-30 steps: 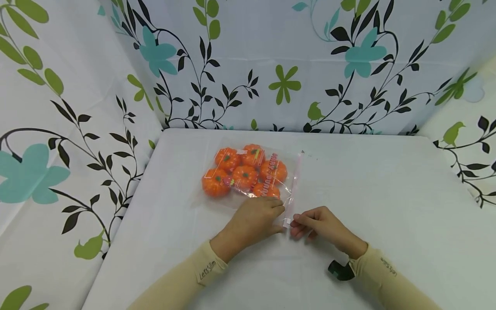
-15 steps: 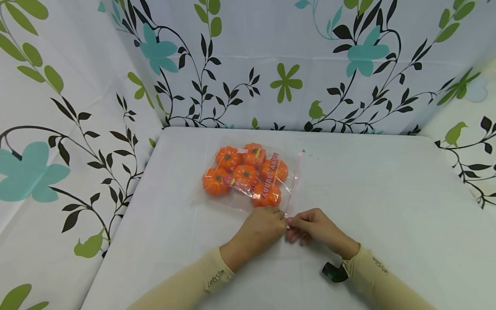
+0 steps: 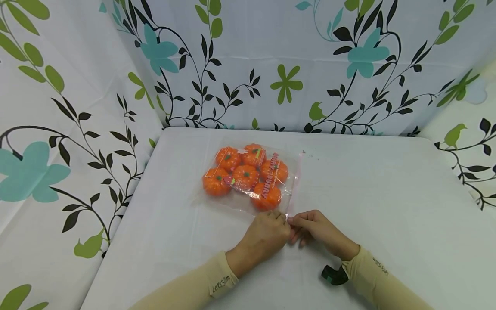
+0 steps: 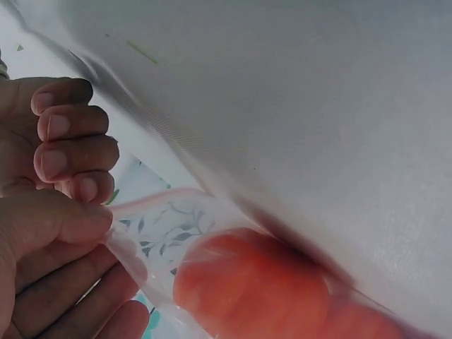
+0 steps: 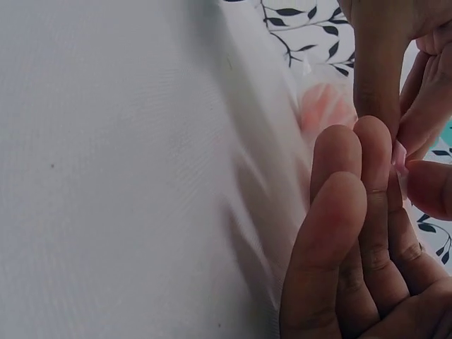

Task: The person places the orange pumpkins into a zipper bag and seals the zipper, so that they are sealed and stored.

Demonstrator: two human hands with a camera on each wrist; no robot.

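A clear zip bag (image 3: 242,202) with a pink closure edge lies on the white table, printed with pink lettering. Inside are several small orange pumpkins (image 3: 245,176) with green stem tops. My left hand (image 3: 267,234) pinches the bag's near right corner; in the left wrist view its thumb (image 4: 78,222) presses on the film there. Right beside it, my right hand (image 3: 319,232) pinches the end of the pink closure between thumb and fingers, as the right wrist view shows with a pink strip (image 5: 400,159) between them. The two hands meet at this corner.
The white-covered table (image 3: 368,181) reaches back to a hanging cloth (image 3: 248,64) with leaf and flower prints, which also lines both sides. A black wrist camera (image 3: 334,274) sits under the right wrist.
My left hand has slid from over the nearest pumpkin to the bag's corner, uncovering that pumpkin. My right hand has shifted slightly left, so both now meet at the closure's end.
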